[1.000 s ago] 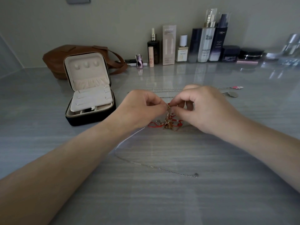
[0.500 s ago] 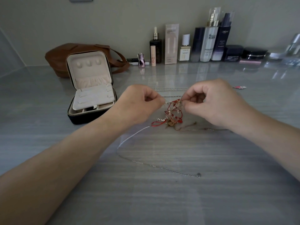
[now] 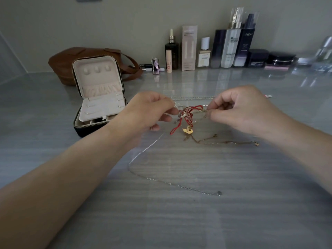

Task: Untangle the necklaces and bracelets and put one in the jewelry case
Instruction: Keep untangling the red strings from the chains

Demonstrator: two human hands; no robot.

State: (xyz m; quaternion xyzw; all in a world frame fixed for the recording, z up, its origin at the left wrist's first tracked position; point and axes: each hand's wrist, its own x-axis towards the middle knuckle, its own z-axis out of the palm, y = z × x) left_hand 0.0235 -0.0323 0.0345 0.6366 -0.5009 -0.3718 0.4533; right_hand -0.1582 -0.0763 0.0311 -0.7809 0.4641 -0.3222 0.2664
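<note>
Both hands stand a little wider apart than a moment ago, and the tangle is more stretched between them. The left hand (image 3: pixel 150 112) pinches the left side of the knot with thumb and forefinger, and its other fingers are curled below. The right hand (image 3: pixel 239 112) pinches the right end of the red cord bracelet (image 3: pixel 188 114) in the same way, with the remaining fingers folded in. The knot is held just above the grey table (image 3: pixel 179 221). A gold pendant (image 3: pixel 187 131) hangs under it. A gold chain (image 3: pixel 224 141) runs from the knot to the right and lies on the table. A silver chain (image 3: pixel 143 151) drops from the left side and lies in a long loop toward the camera. Another thin chain seems to lie behind the hands, but it is too faint to be sure. The jewelry case (image 3: pixel 98 78) stands open just beside the left hand, with a brown leather bag (image 3: pixel 61 63) behind it. Cosmetic bottles (image 3: pixel 231 45) stand along the wall.
</note>
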